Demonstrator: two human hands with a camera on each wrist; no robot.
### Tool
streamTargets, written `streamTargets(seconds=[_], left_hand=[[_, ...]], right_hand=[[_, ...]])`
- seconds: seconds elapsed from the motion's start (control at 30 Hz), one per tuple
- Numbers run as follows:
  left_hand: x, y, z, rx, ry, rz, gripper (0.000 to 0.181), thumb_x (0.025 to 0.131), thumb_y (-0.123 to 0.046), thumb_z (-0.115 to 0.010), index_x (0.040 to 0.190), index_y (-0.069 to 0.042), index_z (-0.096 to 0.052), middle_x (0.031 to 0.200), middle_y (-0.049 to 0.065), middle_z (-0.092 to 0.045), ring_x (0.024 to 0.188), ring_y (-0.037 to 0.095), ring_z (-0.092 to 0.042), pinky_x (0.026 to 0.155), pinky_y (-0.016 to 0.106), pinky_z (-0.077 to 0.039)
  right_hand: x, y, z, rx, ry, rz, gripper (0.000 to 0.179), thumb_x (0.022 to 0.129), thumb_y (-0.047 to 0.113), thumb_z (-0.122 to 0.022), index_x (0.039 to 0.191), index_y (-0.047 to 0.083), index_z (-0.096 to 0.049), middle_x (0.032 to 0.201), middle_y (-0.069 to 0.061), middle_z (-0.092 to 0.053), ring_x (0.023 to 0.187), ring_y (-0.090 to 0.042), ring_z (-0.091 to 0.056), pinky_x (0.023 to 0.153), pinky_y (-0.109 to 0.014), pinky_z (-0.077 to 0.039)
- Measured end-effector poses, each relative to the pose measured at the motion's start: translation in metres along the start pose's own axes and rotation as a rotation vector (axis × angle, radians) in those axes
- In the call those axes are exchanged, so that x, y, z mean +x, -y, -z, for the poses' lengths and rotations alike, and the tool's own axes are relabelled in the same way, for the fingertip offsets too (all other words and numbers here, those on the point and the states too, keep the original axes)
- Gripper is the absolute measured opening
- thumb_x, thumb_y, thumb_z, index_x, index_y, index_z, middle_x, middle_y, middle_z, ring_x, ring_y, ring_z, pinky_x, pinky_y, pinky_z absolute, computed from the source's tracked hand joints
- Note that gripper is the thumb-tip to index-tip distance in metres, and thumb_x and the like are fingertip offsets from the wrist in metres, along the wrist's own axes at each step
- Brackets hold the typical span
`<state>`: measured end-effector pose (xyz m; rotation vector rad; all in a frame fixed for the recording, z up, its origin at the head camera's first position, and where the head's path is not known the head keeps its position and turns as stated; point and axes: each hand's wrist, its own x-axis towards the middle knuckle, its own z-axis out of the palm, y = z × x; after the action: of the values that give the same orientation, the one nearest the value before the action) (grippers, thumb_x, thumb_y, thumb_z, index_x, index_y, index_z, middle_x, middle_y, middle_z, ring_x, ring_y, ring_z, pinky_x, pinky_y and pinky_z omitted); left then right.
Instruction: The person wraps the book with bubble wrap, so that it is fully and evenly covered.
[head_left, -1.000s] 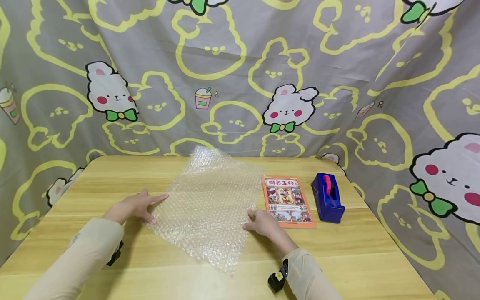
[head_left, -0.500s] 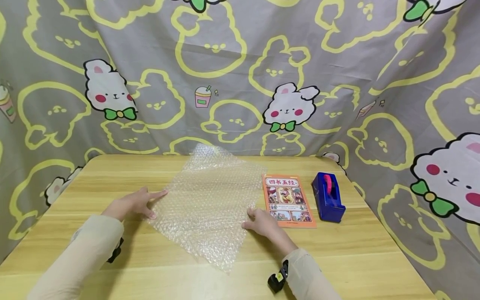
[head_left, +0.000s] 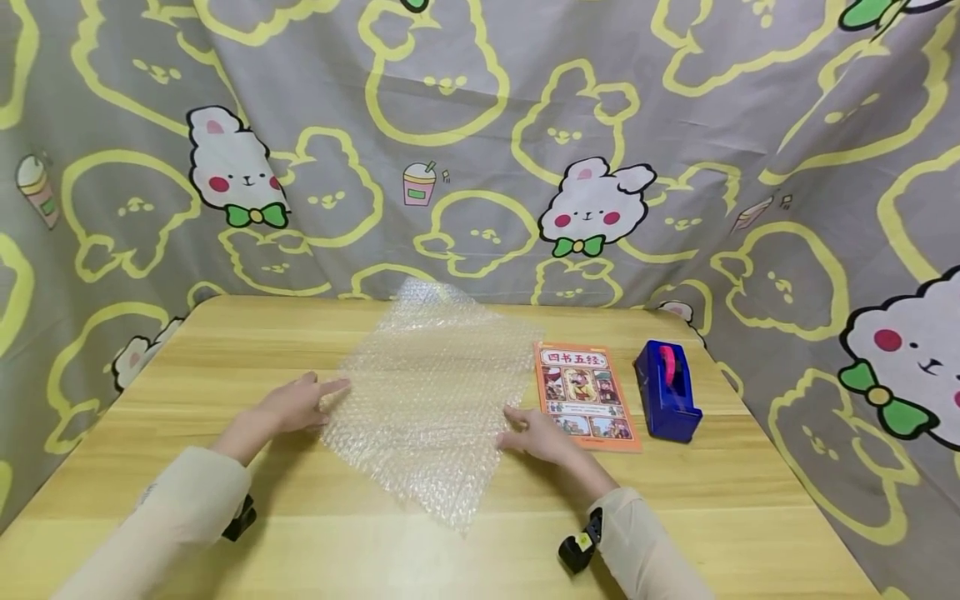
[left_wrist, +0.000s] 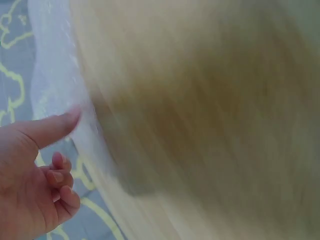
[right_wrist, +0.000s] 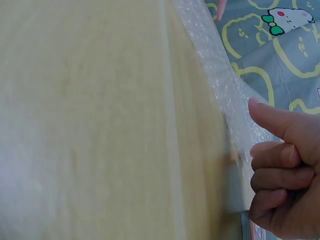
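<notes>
A sheet of clear bubble wrap (head_left: 435,392) lies flat on the wooden table, turned cornerwise. At its left edge is my left hand (head_left: 300,402), its index finger stretched out to the wrap. In the left wrist view, one straight digit of the left hand (left_wrist: 35,170) overlaps the wrap's border while the other fingers curl loosely. My right hand (head_left: 542,437) is at the wrap's right edge, thumb and index finger apart. The right wrist view shows the right hand (right_wrist: 287,170) with its thumb straight and its other fingers loosely curled; no wrap shows between them.
Right of the wrap lies an orange-bordered book (head_left: 587,398), close to the right hand. Beyond it stands a blue tape dispenser (head_left: 667,392) with a pink roll hub. A patterned grey curtain (head_left: 465,167) encloses the table (head_left: 262,350) at the back and sides.
The head view has shifted slightly. The left thumb, earlier visible at the wrap's edge, is now hidden in the head view. The right thumb and index finger have parted a little.
</notes>
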<state>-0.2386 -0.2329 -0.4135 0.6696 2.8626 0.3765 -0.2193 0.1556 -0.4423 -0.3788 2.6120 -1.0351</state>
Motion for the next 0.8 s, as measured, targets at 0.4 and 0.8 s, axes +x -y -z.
streamTargets(seconds=[0.4,0.8], left_hand=[[0.035,-0.063,-0.021,-0.079,0.027,-0.179,0.062,0.082,-0.027,-0.065,0.135,-0.004,-0.043,0.107,0.038,-0.051,0.087,0.038,-0.057,0.077,0.054,-0.049],[0.081,-0.149,-0.029,-0.063,0.109,-0.268,0.058,0.085,-0.032,-0.062,0.137,-0.015,-0.043,0.101,0.026,-0.060,0.115,0.043,-0.046,0.089,0.053,-0.044]], right_hand=[[-0.013,-0.015,0.016,0.075,-0.068,0.050,0.059,0.087,0.026,-0.061,0.137,0.004,-0.039,0.059,-0.005,-0.052,0.038,-0.007,-0.028,0.037,-0.018,-0.028],[-0.031,-0.046,0.048,0.108,-0.141,0.083,0.058,0.088,0.022,-0.061,0.139,0.007,-0.038,0.045,0.007,-0.031,0.038,-0.006,-0.024,0.038,-0.020,-0.027]])
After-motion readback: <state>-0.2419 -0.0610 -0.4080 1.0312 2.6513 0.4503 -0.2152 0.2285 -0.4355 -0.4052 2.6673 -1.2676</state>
